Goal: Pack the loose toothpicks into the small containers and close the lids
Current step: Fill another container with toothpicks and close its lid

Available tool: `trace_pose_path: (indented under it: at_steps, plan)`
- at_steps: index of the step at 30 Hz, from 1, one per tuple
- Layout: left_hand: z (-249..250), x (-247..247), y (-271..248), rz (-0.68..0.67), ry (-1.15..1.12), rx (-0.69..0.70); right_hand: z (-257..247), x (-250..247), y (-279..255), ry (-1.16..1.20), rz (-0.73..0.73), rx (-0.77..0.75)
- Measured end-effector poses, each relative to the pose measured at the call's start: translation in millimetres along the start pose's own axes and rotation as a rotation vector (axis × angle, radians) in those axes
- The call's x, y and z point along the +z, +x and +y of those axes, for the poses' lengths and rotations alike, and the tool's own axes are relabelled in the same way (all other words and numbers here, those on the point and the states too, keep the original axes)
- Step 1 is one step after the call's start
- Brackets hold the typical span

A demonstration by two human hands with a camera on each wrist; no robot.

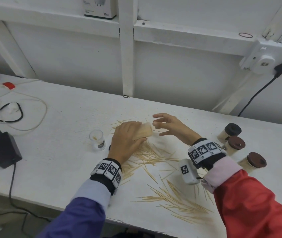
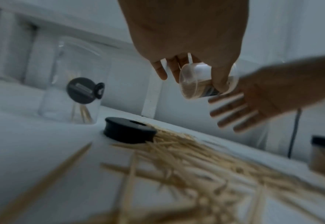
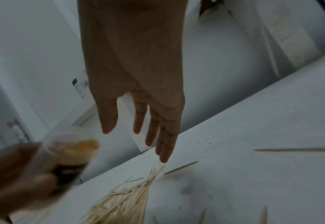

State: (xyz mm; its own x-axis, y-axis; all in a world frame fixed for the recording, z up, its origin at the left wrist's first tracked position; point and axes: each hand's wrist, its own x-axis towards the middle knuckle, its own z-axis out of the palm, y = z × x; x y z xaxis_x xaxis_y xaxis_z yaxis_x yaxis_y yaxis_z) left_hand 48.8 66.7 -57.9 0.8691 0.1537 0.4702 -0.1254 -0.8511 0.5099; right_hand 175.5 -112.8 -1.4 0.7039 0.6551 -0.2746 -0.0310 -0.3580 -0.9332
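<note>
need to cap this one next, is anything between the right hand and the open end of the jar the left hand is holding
Nothing visible. The left hand grips the filled jar on its side, and the right hand is open beside its open end. The loose black lid lies on the table.

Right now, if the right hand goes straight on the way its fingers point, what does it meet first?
Probably the open mouth of the toothpick-filled container gripped by the left hand. The right hand points at it with spread fingers; the gap looks small, though depth is unclear.

Held container (image 3: 69,153) blurred
</note>
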Motion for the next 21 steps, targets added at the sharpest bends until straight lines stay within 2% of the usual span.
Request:
trace_pose_path:
  at_steps: [4, 9, 14, 21]
  plan:
    - [-11.1, -26.9, 5.5, 0.124, 0.011, -0.098, 2.5, 11.9, 30.1, -0.266, 0.034, 0.048]
    - [-30.1, -63.3, 17.0, 0.200, 0.051, -0.203, -4.6, 59.7, 70.4, -0.652, -0.039, -0.038]
    - [-45.0, -76.8, 10.0, 0.142, 0.070, -0.314, -9.5, 110.7, 96.5, -1.006, -0.054, -0.082]
    - [-47.3, -77.9, -0.8, 0.093, 0.058, -0.367, -2.8, 131.3, 109.8, -1.173, -0.075, -0.141]
